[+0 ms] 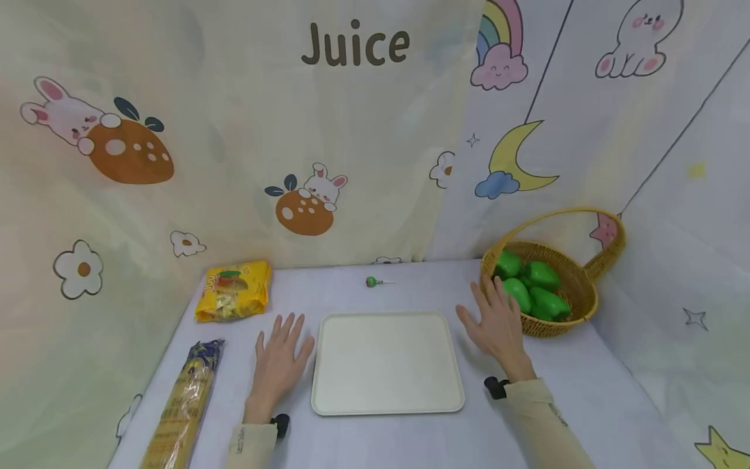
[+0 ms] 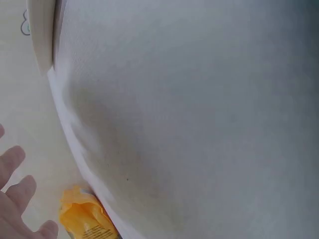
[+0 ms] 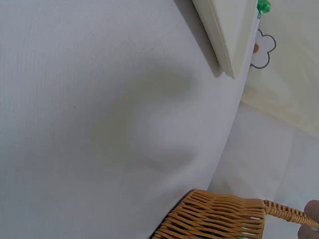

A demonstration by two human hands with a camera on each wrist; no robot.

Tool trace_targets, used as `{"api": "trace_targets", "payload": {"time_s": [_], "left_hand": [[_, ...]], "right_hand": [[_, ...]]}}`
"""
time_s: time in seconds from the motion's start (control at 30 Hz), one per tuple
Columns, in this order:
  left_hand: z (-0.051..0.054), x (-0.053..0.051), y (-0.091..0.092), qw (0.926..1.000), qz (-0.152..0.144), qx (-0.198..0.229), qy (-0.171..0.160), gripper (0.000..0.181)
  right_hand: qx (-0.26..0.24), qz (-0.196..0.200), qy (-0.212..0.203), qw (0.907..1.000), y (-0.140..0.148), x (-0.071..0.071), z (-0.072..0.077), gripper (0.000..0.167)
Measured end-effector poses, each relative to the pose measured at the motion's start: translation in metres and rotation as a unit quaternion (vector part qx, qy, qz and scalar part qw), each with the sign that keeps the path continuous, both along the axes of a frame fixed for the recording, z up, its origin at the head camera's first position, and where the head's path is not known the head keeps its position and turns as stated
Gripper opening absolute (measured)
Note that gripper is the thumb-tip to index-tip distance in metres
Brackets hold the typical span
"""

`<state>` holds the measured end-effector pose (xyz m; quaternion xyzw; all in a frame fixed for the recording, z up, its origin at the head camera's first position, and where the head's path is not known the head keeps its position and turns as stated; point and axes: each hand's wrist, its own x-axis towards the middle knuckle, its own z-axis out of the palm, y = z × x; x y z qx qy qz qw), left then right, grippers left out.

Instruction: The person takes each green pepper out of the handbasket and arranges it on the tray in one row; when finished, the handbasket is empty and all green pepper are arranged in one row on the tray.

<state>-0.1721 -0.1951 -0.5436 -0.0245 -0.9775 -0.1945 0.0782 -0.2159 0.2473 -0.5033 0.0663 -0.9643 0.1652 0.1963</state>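
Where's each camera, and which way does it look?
Head: on the head, looking forward and down at the tray; left hand and right hand show.
Left wrist: on that wrist, looking across the tabletop to the yellow packet; fingers show lower left.
Right wrist: on that wrist, looking across the tabletop to the basket; fingertips show lower right.
Head and right wrist share the tray and basket.

Low passage is afforded over the shallow tray (image 1: 388,363), between the left hand (image 1: 277,361) and the right hand (image 1: 495,322); the strip beyond it is interrupted by a lollipop (image 1: 372,281) and bounded by the upright backdrop (image 1: 381,130). On the far right, sideways travel is blocked by the wicker basket (image 1: 545,327) and its arched handle (image 1: 609,253). On the left, room is narrowed by the yellow bag (image 1: 233,291) and pasta packet (image 1: 181,407).
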Motion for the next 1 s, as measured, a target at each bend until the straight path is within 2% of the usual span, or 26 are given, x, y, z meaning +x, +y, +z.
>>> {"api": "trace_targets", "payload": {"time_s": [0.17, 0.27, 0.37, 0.47, 0.67, 0.77, 1.0], "left_hand": [[0.004, 0.002, -0.002, 0.9992, -0.027, 0.012, -0.026, 0.065], [0.008, 0.004, -0.005, 0.9961, -0.048, 0.027, -0.069, 0.068], [0.011, 0.009, -0.01, 0.9897, -0.059, 0.043, -0.123, 0.074], [0.011, 0.016, -0.015, 0.9843, -0.07, 0.045, -0.156, 0.084], [0.012, 0.029, -0.019, 0.98, -0.092, 0.032, -0.174, 0.104], [0.011, 0.034, -0.02, 0.9775, -0.099, 0.035, -0.183, 0.11], [0.004, 0.047, -0.022, 0.9727, -0.118, 0.001, -0.2, 0.116]], "right_hand": [[0.0, 0.007, 0.003, 1.0, 0.001, -0.001, 0.008, 0.071], [-0.001, 0.014, 0.013, 0.9998, 0.001, -0.004, 0.016, 0.07], [0.004, 0.015, 0.02, 0.9997, 0.003, -0.006, 0.025, 0.07], [0.006, 0.014, 0.02, 0.9997, 0.006, -0.007, 0.033, 0.07], [0.0, 0.007, 0.012, 0.9999, 0.014, -0.003, 0.04, 0.071], [-0.01, 0.003, -0.006, 0.9999, 0.017, 0.003, 0.04, 0.072], [-0.031, -0.009, -0.035, 0.9989, 0.031, 0.019, 0.033, 0.072]]}}
